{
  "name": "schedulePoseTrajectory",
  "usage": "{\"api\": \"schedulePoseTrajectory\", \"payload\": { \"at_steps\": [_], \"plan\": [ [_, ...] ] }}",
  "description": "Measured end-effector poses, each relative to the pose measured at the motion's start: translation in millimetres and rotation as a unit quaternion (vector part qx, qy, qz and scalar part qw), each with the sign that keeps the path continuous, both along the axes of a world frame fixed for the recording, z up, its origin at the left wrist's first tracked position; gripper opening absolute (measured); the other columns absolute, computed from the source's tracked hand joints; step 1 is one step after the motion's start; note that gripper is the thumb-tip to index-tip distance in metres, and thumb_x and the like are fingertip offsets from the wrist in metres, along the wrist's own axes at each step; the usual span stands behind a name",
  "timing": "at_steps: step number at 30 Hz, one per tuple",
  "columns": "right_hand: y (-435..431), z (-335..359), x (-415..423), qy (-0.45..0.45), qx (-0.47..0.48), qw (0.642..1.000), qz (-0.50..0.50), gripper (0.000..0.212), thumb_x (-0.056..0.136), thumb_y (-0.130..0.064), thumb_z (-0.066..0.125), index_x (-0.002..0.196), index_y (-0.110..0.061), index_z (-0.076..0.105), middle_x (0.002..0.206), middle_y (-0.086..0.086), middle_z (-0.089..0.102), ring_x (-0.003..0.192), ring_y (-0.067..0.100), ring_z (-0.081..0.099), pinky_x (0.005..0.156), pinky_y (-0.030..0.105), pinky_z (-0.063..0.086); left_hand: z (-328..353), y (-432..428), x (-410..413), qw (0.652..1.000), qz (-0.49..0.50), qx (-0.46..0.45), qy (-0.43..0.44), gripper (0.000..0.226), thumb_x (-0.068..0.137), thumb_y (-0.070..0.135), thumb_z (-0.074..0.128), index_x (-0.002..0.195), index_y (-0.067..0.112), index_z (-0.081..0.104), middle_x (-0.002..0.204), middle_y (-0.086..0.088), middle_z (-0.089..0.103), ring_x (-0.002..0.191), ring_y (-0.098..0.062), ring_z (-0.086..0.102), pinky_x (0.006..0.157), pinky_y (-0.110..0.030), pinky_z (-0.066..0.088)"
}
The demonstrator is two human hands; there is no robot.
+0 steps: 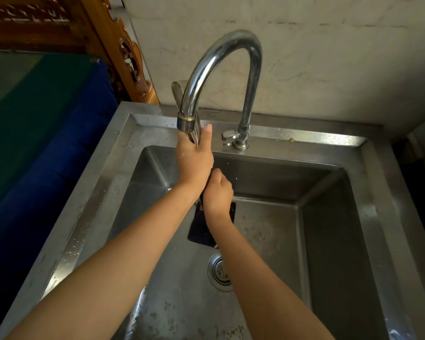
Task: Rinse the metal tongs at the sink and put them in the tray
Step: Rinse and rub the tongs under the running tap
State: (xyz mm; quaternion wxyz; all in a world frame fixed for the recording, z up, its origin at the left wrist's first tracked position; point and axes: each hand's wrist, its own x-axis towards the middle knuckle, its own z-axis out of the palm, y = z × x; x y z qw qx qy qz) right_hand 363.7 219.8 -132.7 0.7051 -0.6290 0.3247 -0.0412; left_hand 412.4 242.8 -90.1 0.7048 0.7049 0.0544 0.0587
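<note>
gripping metal tongs (176, 91) beneath the faucet (206, 65), left hand (194, 159) higher up, right hand (217, 196) lower down.

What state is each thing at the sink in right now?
tongs: held upright, tip up behind the spout
left grip: holds the tongs just under the spout
right grip: holds the tongs' lower end
faucet: on or off, cannot tell
drain strainer: seated in the drain
sink: rim speckled with droplets
dark flat object: lying in the sink, partly under the right arm
</note>
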Motion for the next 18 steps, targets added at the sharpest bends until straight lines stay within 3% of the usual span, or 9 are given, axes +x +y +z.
{"api": "schedulePoseTrajectory", "payload": {
  "at_steps": [2, 4, 7, 9, 11, 13, 15, 18],
  "plan": [
    [-7.5, 2.1, 6.5, 0.03, -0.021, 0.999, -0.009, 0.044, 0.093, -0.019, 0.033, 0.05, -0.014, 0.039, 0.053, 0.001, 0.042, 0.053, 0.016, 0.037, 0.053, 0.032, 0.032, -4.9, 2.3, -5.3, 0.999, -0.011, 0.039, -0.031, 0.015, 0.094, 0.018, 0.053, 0.102, 0.007, 0.045, 0.065, 0.003, 0.053, 0.047, -0.002, 0.052, 0.05, -0.021, 0.045],
    [-13.2, 3.7, 13.9, 0.061, -0.02, 0.998, -0.007, 0.043, 0.093, -0.02, 0.033, 0.052, -0.013, 0.043, 0.055, 0.001, 0.046, 0.053, 0.015, 0.04, 0.054, 0.031, 0.033, -11.6, 6.0, -9.5, 0.999, -0.028, 0.035, -0.019, 0.01, 0.095, 0.013, 0.05, 0.103, 0.008, 0.047, 0.075, 0.004, 0.059, 0.055, 0.001, 0.059, 0.057, -0.015, 0.05],
    [-13.9, 4.4, 15.2, 0.127, 0.051, 0.99, 0.042, 0.038, 0.095, -0.024, 0.032, 0.065, -0.011, 0.052, 0.062, 0.005, 0.054, 0.054, 0.019, 0.05, 0.052, 0.028, 0.041, -16.5, 12.9, -12.1, 0.994, -0.078, -0.035, 0.067, 0.006, 0.095, 0.021, 0.051, 0.091, 0.018, 0.054, 0.073, 0.004, 0.059, 0.055, -0.001, 0.06, 0.062, -0.017, 0.052],
    [-8.8, 5.1, 11.0, 0.151, 0.163, 0.97, 0.097, 0.036, 0.094, -0.024, 0.031, 0.066, -0.012, 0.05, 0.05, 0.003, 0.05, 0.038, 0.014, 0.044, 0.038, 0.019, 0.034, -19.7, 17.7, -11.4, 0.99, -0.105, -0.002, 0.091, 0.017, 0.095, 0.029, 0.051, 0.081, 0.018, 0.052, 0.062, 0.006, 0.05, 0.049, -0.002, 0.051, 0.059, -0.018, 0.047],
    [-5.8, 3.8, 10.4, 0.156, 0.181, 0.962, 0.135, 0.038, 0.096, -0.023, 0.03, 0.065, -0.013, 0.049, 0.051, 0.003, 0.048, 0.035, 0.013, 0.043, 0.035, 0.019, 0.034, -21.6, 19.3, -8.3, 0.989, -0.111, 0.034, 0.089, 0.026, 0.095, 0.033, 0.05, 0.074, 0.018, 0.046, 0.053, 0.007, 0.042, 0.043, -0.003, 0.042, 0.05, -0.016, 0.042],
    [-9.0, 4.4, 11.9, 0.159, 0.092, 0.964, 0.194, 0.034, 0.098, -0.019, 0.032, 0.074, -0.008, 0.055, 0.067, 0.011, 0.056, 0.054, 0.021, 0.055, 0.051, 0.031, 0.049, -22.1, 20.8, -4.6, 0.987, -0.116, 0.086, 0.071, 0.03, 0.094, 0.035, 0.049, 0.072, 0.017, 0.044, 0.052, 0.004, 0.042, 0.043, -0.006, 0.041, 0.047, -0.02, 0.04],
    [-18.7, 6.7, 7.0, 0.14, -0.05, 0.958, 0.245, 0.028, 0.096, -0.017, 0.036, 0.085, -0.002, 0.058, 0.08, 0.015, 0.06, 0.067, 0.025, 0.057, 0.064, 0.035, 0.05, -24.5, 26.6, -2.5, 0.965, -0.134, 0.223, 0.025, 0.029, 0.094, 0.035, 0.05, 0.075, 0.014, 0.047, 0.057, 0.0, 0.046, 0.051, -0.012, 0.045, 0.052, -0.026, 0.039],
    [-38.5, 16.4, -11.7, -0.019, -0.36, 0.912, 0.193, 0.021, 0.095, -0.016, 0.041, 0.098, -0.005, 0.059, 0.086, 0.01, 0.064, 0.075, 0.024, 0.057, 0.063, 0.032, 0.043, -33.2, 41.2, -1.1, 0.907, -0.192, 0.374, 0.0, 0.029, 0.094, 0.029, 0.051, 0.066, 0.021, 0.044, 0.059, 0.002, 0.048, 0.055, -0.015, 0.047, 0.052, -0.03, 0.035]
  ]
}}
